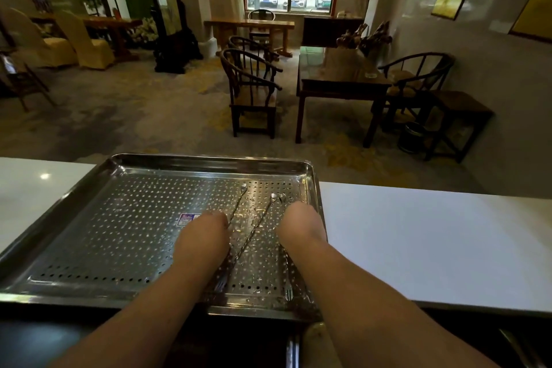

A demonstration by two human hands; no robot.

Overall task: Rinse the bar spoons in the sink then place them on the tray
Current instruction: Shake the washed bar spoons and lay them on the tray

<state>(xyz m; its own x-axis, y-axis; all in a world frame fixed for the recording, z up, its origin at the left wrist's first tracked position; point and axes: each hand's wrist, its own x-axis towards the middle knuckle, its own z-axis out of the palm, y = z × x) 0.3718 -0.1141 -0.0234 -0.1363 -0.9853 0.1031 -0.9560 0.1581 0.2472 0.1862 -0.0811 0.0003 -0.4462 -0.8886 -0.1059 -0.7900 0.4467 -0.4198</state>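
A perforated steel tray [125,218] sits on the white counter in front of me, wet with drops on its right side. Bar spoons with twisted shafts lie flat on that side. One spoon [239,203] runs under my left hand [203,236]. A second spoon [254,233] lies bare between my hands, bowl far, fork end near. A third spoon [287,284] shows its fork end beside my right wrist, its shaft passing under my right hand [301,227]. Both hands rest knuckles-up on the tray with the fingers curled under and hidden.
White counter [433,242] stretches to the right of the tray and a strip of it to the left. A dark sink area [233,343] lies below my forearms at the near edge. Beyond the counter is a room with wooden chairs and tables.
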